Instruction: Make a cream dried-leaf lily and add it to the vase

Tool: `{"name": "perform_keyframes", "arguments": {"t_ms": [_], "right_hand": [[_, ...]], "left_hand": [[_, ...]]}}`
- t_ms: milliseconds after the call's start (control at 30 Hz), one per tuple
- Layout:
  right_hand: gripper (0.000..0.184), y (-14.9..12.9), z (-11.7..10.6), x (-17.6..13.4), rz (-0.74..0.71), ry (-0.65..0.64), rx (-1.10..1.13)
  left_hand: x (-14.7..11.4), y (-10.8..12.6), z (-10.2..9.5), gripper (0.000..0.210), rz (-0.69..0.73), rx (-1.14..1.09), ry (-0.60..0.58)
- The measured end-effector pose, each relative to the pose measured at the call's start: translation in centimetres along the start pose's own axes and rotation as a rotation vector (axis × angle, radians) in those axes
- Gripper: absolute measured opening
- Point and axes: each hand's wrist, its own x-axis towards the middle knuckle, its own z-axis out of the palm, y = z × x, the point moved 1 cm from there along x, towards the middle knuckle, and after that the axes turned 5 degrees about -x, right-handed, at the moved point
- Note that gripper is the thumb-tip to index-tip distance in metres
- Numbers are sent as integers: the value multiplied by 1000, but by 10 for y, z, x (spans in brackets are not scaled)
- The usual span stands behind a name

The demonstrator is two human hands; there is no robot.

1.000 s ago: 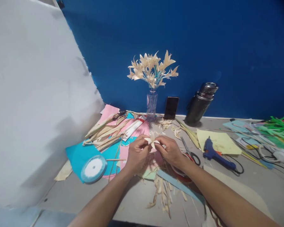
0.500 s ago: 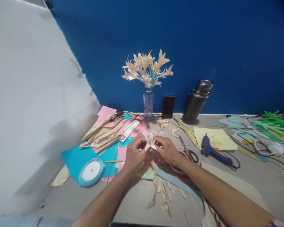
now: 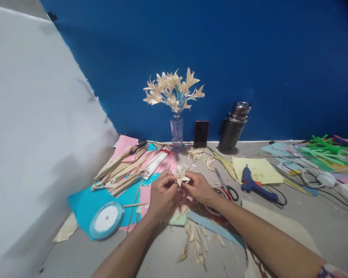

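Observation:
Between my two hands is a small cream flower (image 3: 181, 178) with pointed petals, like dried husk. My left hand (image 3: 164, 190) pinches it from the left, and my right hand (image 3: 199, 187) pinches the petals on the right. Fingertips cover part of its base, so I cannot see a stem. Behind it, a clear bottle (image 3: 177, 133) holds a bunch of similar cream flowers (image 3: 174, 88) on bluish stems. Black-handled scissors (image 3: 226, 187) lie just beyond my right wrist. Strips of dried husk (image 3: 195, 237) are scattered below my hands.
A spool of light blue ribbon (image 3: 107, 220) lies at left by long dried husks (image 3: 124, 170). To the right is a blue glue gun (image 3: 258, 186) near yellow paper (image 3: 258, 170). A phone (image 3: 201, 134) and a dark flask (image 3: 234, 128) stand by the wall. Green pipe cleaners (image 3: 327, 150) lie far right.
The view has shifted slightly, so most things sit a little further left in it. Both hands keep hold of the flower, which is turned a little between the fingers.

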Motion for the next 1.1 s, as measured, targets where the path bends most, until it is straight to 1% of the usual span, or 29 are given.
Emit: {"name": "perform_keyframes", "arguments": {"t_ms": [167,300,433,500,567,600,667,700,767,833,867,933,967,1033,1100], "right_hand": [[7,-4,-2,1,26,9,52],[9,-7,-4,2,85,18,110],[12,-7,-2,0,103,-10,50],[13,-7,-2,-1,58,-37,-59],[10,-9,-6,-2,-29,-59,-213],[8,-9,-10,-1,-67,-50,-278],[7,-11,-23,3,-100,35,-327],[8,-11,-32,6,-71,119,-289],[12,-9,-51,12,14,313,-128],[16,-5,-66,18,101,430,34],[19,-3,-71,21,121,457,90],[22,3,-73,24,146,442,123],[21,6,-72,24,155,399,89],[18,13,-65,24,174,273,-41],[14,18,-58,23,182,157,-171]], "left_hand": [[1,-2,-2,15,-9,9,-28],[3,-4,-1,17,-51,2,-44],[3,-4,0,16,-95,-71,-26],[4,-3,-2,15,-127,-107,42],[7,-2,-8,14,-145,-111,159],[10,-2,-12,15,-144,-101,222],[15,-4,-21,15,-131,-93,316],[18,-7,-25,15,-122,-105,346],[22,-12,-31,15,-123,-154,363],[25,-17,-34,15,-144,-211,360],[26,-18,-34,15,-154,-238,361],[27,-15,-33,15,-167,-290,367],[28,-12,-33,15,-169,-314,367],[27,-2,-32,16,-162,-338,351],[26,10,-35,17,-135,-297,327]]}}
